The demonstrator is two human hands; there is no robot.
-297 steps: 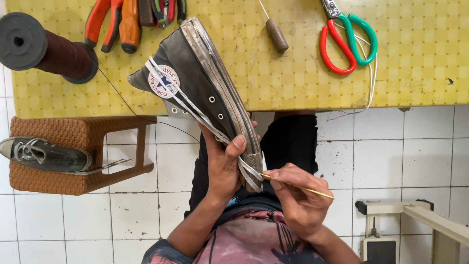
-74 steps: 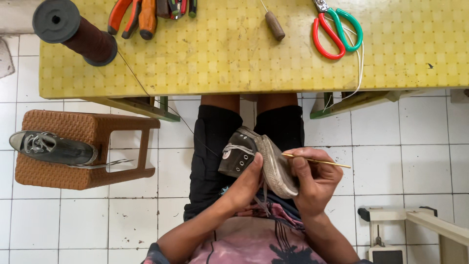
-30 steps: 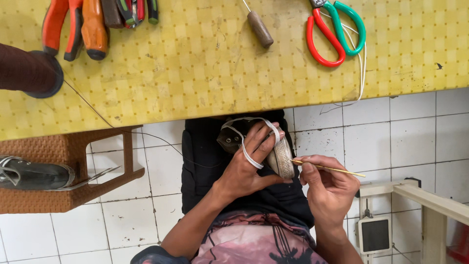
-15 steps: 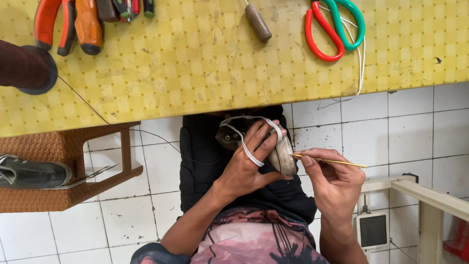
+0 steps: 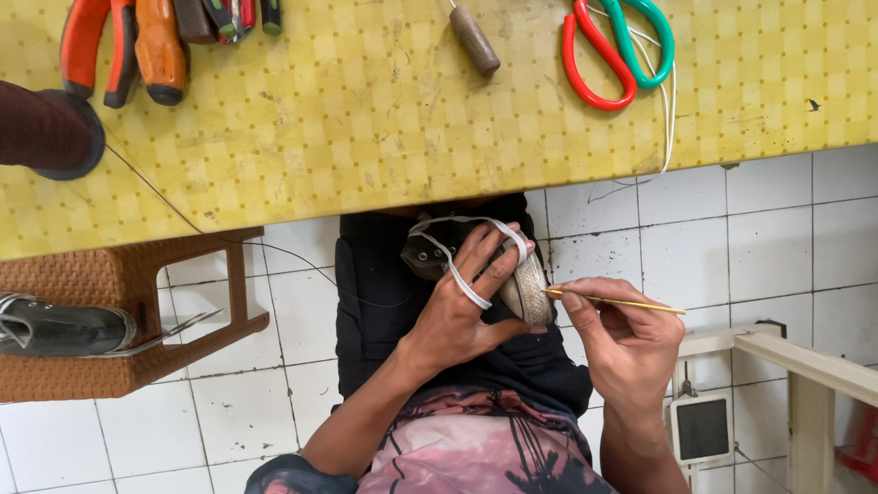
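Observation:
My left hand [image 5: 462,306] grips a dark high-top sneaker [image 5: 437,256] in my lap, fingers wrapped over its upper and white laces. The worn rubber sole edge [image 5: 529,291] faces right. My right hand [image 5: 622,343] pinches a thin yellow needle-like tool [image 5: 622,302], its tip touching the sole edge. A dark thread [image 5: 210,229] runs from the spool on the table down toward the shoe.
A yellow checked table [image 5: 384,119] holds a dark thread spool [image 5: 41,128], orange-handled pliers [image 5: 128,46], a wooden-handled awl [image 5: 474,38] and red-and-green scissors [image 5: 617,50]. A brown wicker stool [image 5: 110,311] at left carries a second dark shoe [image 5: 64,327]. A white wooden frame [image 5: 805,375] stands at right.
The shoe came down from the table edge into my lap over ten seconds. In the last second my hands stay at the sole edge; the view has shifted slightly.

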